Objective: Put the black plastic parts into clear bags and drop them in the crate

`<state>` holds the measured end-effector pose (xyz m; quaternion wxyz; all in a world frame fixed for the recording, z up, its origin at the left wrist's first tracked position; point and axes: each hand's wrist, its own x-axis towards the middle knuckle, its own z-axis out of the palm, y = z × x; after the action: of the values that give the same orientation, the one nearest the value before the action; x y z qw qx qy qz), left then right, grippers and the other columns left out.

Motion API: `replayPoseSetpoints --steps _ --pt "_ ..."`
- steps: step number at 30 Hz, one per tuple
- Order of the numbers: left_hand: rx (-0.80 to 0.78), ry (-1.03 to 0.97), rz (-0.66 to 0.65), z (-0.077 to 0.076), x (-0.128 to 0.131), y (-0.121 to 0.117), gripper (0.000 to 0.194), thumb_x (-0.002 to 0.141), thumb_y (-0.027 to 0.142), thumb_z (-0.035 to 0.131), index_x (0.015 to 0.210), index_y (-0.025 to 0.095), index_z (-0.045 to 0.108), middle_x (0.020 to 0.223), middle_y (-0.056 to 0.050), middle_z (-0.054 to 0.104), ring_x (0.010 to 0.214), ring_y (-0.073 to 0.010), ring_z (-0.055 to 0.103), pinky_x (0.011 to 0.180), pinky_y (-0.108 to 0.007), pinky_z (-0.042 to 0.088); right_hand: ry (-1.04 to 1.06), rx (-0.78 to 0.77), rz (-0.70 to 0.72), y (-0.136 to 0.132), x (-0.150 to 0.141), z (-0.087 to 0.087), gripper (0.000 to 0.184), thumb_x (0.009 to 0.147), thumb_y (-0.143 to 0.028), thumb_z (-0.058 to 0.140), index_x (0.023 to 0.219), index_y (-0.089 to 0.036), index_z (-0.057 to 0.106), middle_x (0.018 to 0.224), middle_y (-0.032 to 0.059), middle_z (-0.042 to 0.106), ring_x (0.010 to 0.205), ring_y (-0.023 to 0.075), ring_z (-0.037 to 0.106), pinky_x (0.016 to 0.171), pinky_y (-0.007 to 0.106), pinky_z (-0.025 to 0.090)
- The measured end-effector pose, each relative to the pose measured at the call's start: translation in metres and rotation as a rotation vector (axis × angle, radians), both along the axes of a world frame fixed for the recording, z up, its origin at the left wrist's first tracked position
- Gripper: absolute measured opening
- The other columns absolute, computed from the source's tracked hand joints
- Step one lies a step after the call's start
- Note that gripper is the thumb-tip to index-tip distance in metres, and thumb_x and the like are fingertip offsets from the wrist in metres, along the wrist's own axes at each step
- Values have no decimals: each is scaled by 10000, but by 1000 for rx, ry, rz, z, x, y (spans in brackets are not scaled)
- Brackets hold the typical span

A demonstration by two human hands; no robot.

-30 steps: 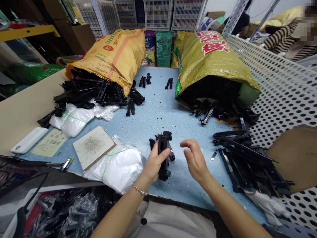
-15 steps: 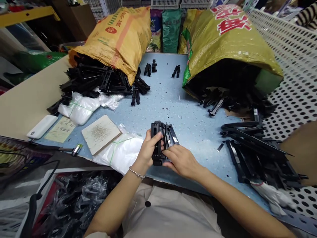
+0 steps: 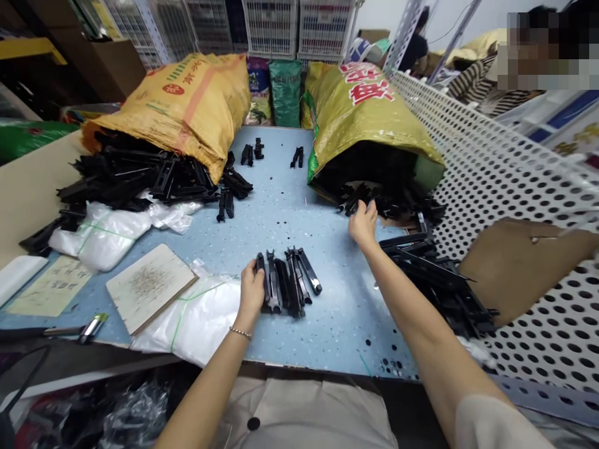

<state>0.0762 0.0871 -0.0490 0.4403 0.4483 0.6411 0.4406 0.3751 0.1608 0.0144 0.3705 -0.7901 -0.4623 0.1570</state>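
A row of long, narrow black plastic parts (image 3: 294, 284) lies side by side on the blue tabletop in front of me. My left hand (image 3: 253, 288) is closed around the leftmost part of this row. Farther out to the right, my right hand (image 3: 363, 224) reaches to the mouth of a yellow-green sack (image 3: 374, 128). Its fingers are apart and close to the loose black parts (image 3: 390, 204) spilling from that sack. What lies right beneath these fingers is hidden.
An orange sack (image 3: 206, 100) spills more black parts at the left. Bundled clear plastic bags (image 3: 206, 318), a square board (image 3: 150, 284) and a hammer (image 3: 91, 327) lie near the left front. Black parts (image 3: 435, 280) are heaped at the right, beside a white perforated panel (image 3: 519, 206).
My right hand has left the parts before me and gone out to the yellow-green sack. The bundle held in my left hand now lies in the row. The view has shifted.
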Motion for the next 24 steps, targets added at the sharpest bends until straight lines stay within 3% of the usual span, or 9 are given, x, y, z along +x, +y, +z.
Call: replayPoseSetpoints --steps 3,7,11,12,14,16,19,21,24 --pt "6 30 -35 -2 11 -2 459 788 244 507 1240 165 515 1366 -117 444 1352 -196 386 1246 -417 236 150 15 -134 16 21 -2 615 775 -128 414 1388 -91 370 1475 234 202 1372 325 263 1111 523 210" --pt "58 52 -61 20 15 -16 515 812 282 499 1320 204 471 1420 -96 380 1392 -178 352 1257 -393 229 361 126 -141 -5 10 -6 640 774 -187 375 1406 -126 299 1375 179 403 1274 224 434 1066 414 364" --pt "72 -167 -165 53 29 -31 484 817 368 547 1283 241 511 1419 -68 421 1356 -158 413 1238 -360 272 635 212 -22 -67 -38 -7 644 796 -282 405 1409 -219 220 1207 82 565 1009 140 608 898 320 504" --pt "36 -274 -223 60 35 -33 509 805 398 574 1285 239 508 1420 -70 435 1347 -160 430 1228 -353 288 884 265 79 -86 -53 -6 644 779 -300 489 1381 -250 266 1197 65 577 985 143 619 898 324 505" --pt "-69 -511 -332 74 49 -35 580 781 473 604 1291 217 498 1397 -89 481 1314 -170 471 1196 -344 331 1289 159 273 -122 -81 -4 587 749 -323 593 1294 -244 390 1200 66 584 971 163 630 905 340 505" --pt "-180 -706 -391 84 58 -35 640 764 531 606 1290 188 485 1298 -112 565 1211 -174 553 1113 -339 416 1477 -27 370 -149 -100 -4 513 771 -400 614 1227 -227 457 1181 76 595 935 184 640 863 359 519" --pt "-231 -783 -383 96 58 -35 652 716 495 673 1245 167 477 991 -72 661 890 -130 648 871 -283 532 1237 -160 408 -162 -103 -5 415 839 -531 567 1032 -165 540 1010 82 624 863 178 621 786 331 519" --pt "-230 -741 -387 101 53 -38 616 687 458 704 1183 162 489 817 -14 624 683 -90 619 690 -235 536 896 -57 416 -154 -94 -2 444 887 -583 488 942 -147 548 912 73 605 836 161 586 763 302 497" --pt "-318 -720 -468 105 49 -45 557 683 480 683 1096 152 503 713 20 558 532 -78 564 512 -216 488 368 183 510 -133 -82 11 456 940 -583 390 1003 -161 552 924 77 574 882 168 536 808 315 443"
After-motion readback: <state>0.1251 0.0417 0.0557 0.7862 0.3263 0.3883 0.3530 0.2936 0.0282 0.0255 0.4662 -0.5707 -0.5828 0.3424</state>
